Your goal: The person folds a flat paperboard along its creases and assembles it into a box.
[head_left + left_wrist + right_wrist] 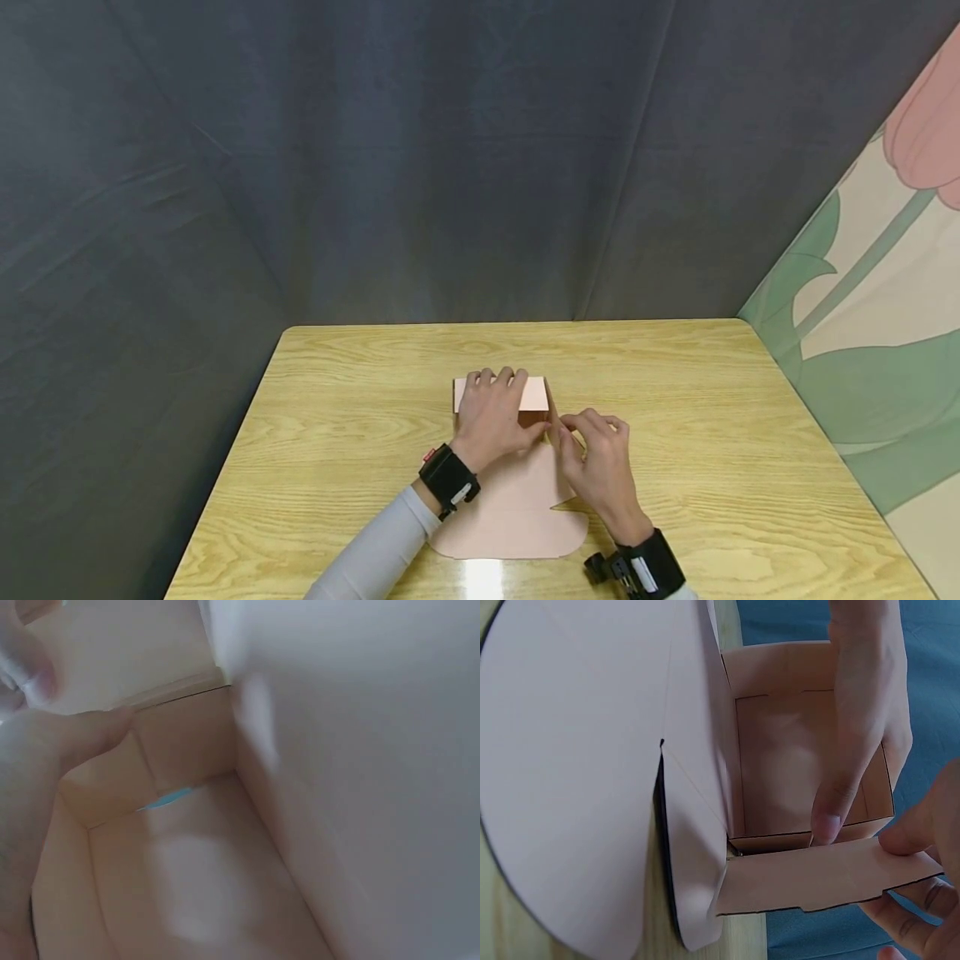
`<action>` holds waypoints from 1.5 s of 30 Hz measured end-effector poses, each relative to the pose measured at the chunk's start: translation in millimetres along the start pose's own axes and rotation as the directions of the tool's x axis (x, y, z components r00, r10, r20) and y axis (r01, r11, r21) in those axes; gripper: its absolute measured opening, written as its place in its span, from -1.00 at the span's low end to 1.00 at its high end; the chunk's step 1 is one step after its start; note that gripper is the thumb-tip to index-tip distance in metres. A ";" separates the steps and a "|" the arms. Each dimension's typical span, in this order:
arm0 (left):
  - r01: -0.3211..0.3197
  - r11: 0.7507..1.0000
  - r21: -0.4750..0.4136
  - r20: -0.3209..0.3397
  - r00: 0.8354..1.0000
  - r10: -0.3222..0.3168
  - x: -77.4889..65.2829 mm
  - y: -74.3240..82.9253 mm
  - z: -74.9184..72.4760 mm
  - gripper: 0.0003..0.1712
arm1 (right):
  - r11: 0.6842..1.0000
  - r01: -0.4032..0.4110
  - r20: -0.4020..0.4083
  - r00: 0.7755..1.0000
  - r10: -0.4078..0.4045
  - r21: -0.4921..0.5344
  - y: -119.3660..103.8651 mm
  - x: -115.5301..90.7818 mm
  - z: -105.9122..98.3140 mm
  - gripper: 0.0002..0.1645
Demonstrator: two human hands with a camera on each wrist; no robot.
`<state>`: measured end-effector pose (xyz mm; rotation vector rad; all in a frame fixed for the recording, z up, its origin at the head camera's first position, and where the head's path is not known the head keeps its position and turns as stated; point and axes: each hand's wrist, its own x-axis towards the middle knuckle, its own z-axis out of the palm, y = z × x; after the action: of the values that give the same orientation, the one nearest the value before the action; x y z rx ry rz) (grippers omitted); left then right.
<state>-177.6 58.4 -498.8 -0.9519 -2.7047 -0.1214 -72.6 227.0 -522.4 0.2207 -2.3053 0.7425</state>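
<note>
A pale pink cardboard box (535, 394), partly folded up, stands on the table with its flat lid panel (517, 500) lying toward me. My left hand (491, 421) grips the raised far part, its fingers over the top and its thumb inside against the right wall. In the right wrist view, that thumb presses at the wall's upper edge. My right hand (600, 467) pinches a narrow side flap (802, 881) between thumb and fingers, the flap folded outward from the wall. The left wrist view looks into the box's interior (202, 877), its inner corners showing.
The light wood table (337, 417) extends around the box. Dark curtains (450, 167) hang behind its far edge and at the left. A flower-patterned cloth (885, 375) borders the right side. Both wrists wear black camera straps (448, 479).
</note>
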 end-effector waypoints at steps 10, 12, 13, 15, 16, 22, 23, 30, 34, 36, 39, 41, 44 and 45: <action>-0.037 0.847 -0.531 0.077 0.993 0.092 1.8 -24.9 -22.5 -0.37 | 1.000 -0.004 -0.010 1.000 0.004 -0.014 3.5 -0.3 -0.9 -0.87; -0.044 0.828 -0.559 0.093 0.989 0.115 0.9 -29.7 -24.8 -0.43 | 1.000 -0.003 -0.009 1.000 0.003 -0.014 4.3 -0.4 -1.5 -0.87; -0.049 0.826 -0.562 0.099 0.987 0.126 0.0 -32.1 -25.6 -0.44 | 1.000 -0.003 -0.008 1.000 0.002 -0.014 4.6 -0.4 -1.8 -0.87; -0.057 0.828 -0.558 0.102 0.985 0.136 -2.5 -36.7 -27.4 -0.44 | 1.000 -0.003 -0.006 1.000 0.003 -0.013 5.4 -0.6 -2.3 -0.88; -0.055 0.837 -0.545 0.109 0.985 0.136 -4.2 -39.1 -28.1 -0.44 | 1.000 -0.005 -0.006 1.000 0.004 -0.012 5.8 -0.6 -2.6 -0.88; -0.027 0.878 -0.478 0.153 0.982 0.114 -12.8 -50.8 -28.9 -0.39 | 1.000 -0.008 -0.015 1.000 0.008 -0.002 7.6 1.0 -3.6 -0.88; -0.030 0.875 -0.482 0.152 0.981 0.117 -13.6 -51.9 -28.4 -0.39 | 1.000 -0.010 -0.014 1.000 0.010 0.004 7.4 1.4 -3.4 -0.88; 0.019 0.801 -0.598 0.085 0.996 0.040 -19.4 -54.9 -19.1 -0.38 | 0.995 -0.048 0.046 0.998 0.044 0.085 2.6 2.3 -0.4 -0.83; 0.118 0.693 -0.711 0.023 0.989 -0.146 -29.0 -54.6 -8.7 -0.23 | 0.988 -0.091 0.078 0.994 0.081 0.128 2.3 1.6 1.0 -0.78; 0.164 0.629 -0.760 0.007 0.970 -0.245 -34.1 -54.2 -3.5 -0.10 | 0.980 -0.125 0.097 0.989 0.110 0.158 1.5 1.2 1.1 -0.74; 0.227 0.519 -0.824 0.034 0.934 -0.355 -39.9 -52.9 2.4 0.07 | 0.955 -0.193 0.135 0.977 0.165 0.226 -0.4 1.4 0.6 -0.69; 0.249 0.413 -0.876 0.073 0.915 -0.397 -43.4 -51.9 4.9 0.06 | 0.930 -0.245 0.164 0.965 0.206 0.274 -1.6 1.9 0.3 -0.67; 0.233 0.251 -0.940 0.110 0.898 -0.425 -48.6 -51.8 8.2 -0.10 | 0.891 -0.317 0.200 0.944 0.263 0.325 -2.3 3.3 -0.1 -0.67; 0.213 0.199 -0.957 0.111 0.897 -0.428 -50.0 -52.4 8.7 -0.18 | 0.879 -0.337 0.211 0.937 0.278 0.337 -2.0 4.0 -0.1 -0.67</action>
<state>-174.9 -11.2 -520.6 -0.4293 -2.3793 -2.0586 -74.8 225.6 -518.8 0.0785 -2.3587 1.3714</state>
